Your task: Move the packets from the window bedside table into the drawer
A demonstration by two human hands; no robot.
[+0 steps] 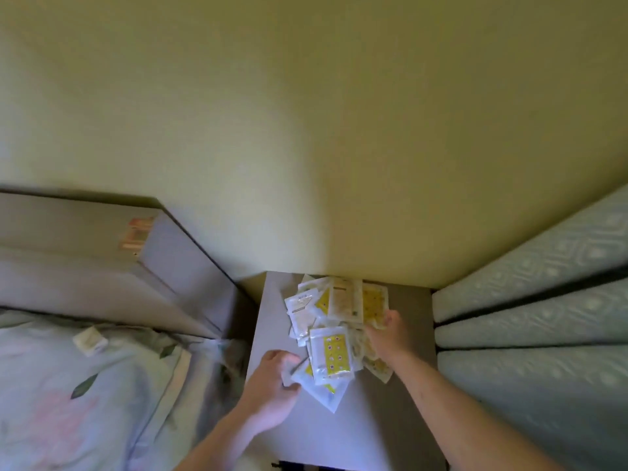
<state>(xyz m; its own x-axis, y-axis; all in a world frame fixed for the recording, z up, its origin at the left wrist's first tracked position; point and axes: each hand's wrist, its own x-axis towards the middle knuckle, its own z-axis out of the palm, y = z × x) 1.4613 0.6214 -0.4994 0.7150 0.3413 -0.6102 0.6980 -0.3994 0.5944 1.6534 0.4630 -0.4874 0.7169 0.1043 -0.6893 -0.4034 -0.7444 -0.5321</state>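
Several white and yellow packets (331,355) lie in a loose heap on the grey bedside table (367,426), reaching back to the wall. My left hand (275,379) pinches the left edge of a near packet (321,390) at the front of the heap. My right hand (387,334) lies on the right side of the heap, fingers curled round packets (375,305) there. The drawer is not in view.
The grey headboard (163,266) and the bed with floral bedding (85,385) stand left of the table. One small white packet (90,340) lies on the bedding. Patterned pale-blue curtain folds (543,317) hang on the right. A yellow wall is behind.
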